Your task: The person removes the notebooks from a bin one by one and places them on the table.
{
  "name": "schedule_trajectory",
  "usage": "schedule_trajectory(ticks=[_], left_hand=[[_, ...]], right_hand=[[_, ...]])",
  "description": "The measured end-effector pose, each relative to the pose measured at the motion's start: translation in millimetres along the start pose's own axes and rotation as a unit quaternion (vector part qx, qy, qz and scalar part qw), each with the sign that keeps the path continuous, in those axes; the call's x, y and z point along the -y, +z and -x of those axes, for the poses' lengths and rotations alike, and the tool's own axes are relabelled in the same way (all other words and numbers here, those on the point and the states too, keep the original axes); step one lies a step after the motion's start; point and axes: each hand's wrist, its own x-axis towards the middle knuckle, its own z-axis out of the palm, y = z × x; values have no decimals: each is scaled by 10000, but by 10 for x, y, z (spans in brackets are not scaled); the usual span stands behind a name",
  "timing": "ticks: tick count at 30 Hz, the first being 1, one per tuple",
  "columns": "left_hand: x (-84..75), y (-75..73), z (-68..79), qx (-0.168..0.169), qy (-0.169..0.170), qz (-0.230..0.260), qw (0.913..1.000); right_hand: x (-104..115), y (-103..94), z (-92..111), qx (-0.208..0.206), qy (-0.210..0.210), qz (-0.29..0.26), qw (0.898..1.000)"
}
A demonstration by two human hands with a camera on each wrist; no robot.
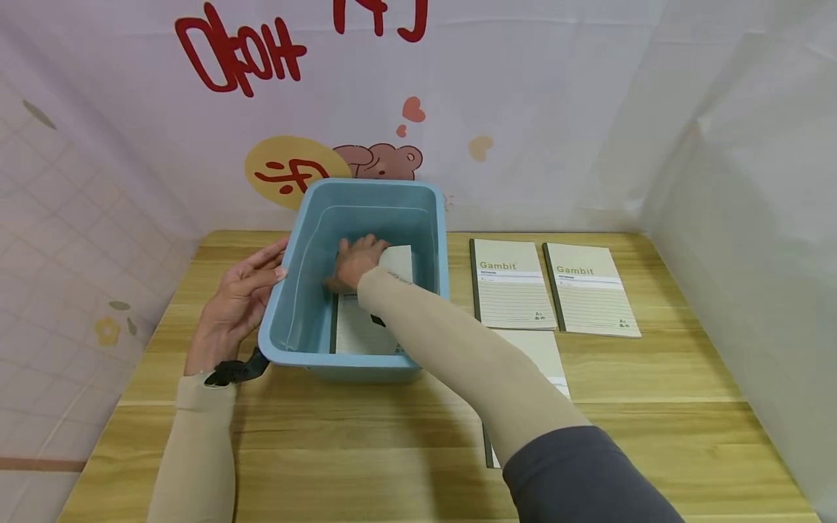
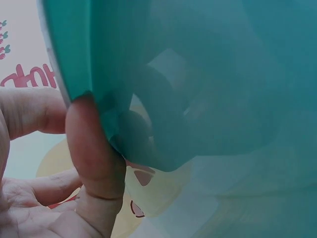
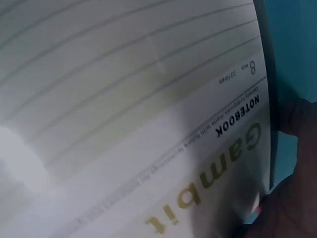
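A blue plastic storage bin [image 1: 379, 195] stands on the table in front of me. My left hand [image 1: 238, 301] grips its left rim, and the left wrist view shows a thumb [image 2: 91, 144] bent over the edge with fingers behind the wall. My right hand [image 1: 356, 261] is down inside the bin, fingers spread. Under it a cream Gambit notebook [image 1: 362, 330] lies on the bin floor, partly hidden by my forearm. Seen from the right wrist, fingers [image 3: 297, 116] are beside the dark spine of the notebook [image 3: 129, 104], with none across its cover.
Right of the bin, two more Gambit notebooks, one [image 1: 515, 283] next to another [image 1: 591, 290], lie flat on the wooden table [image 1: 680, 414]. A third notebook [image 1: 532, 349] nearer me is partly covered by my right arm. A printed curtain [image 1: 543, 87] hangs behind.
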Motion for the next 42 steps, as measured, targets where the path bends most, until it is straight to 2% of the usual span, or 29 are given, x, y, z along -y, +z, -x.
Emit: schedule_trajectory(ticks=[6,11,16,23,29,36,42], left_hand=[[5,0,3,15,-10,2,10000],[7,-11,2,49,18,43,10000],[10,-8,-4,63,24,42,10000],[-1,15,10,-5,-1,-68,10000],[-4,11,10,19,0,-80,10000],[17,-5,3,-34,-66,-127,9999],[19,-2,-2,-87,-4,-175,9998]], right_hand=[[-36,-22,-47,-212,-211,131,9995],[-87,-65,-33,-552,-382,232,9975],[-139,-123,-8,-930,-685,374,9926],[-195,-201,-27,-1461,-886,375,9846],[-214,-290,-27,-1561,-971,267,9826],[-263,-405,-7,-1438,-934,-295,9848],[-269,-463,-23,-1530,-1075,-515,9810]])
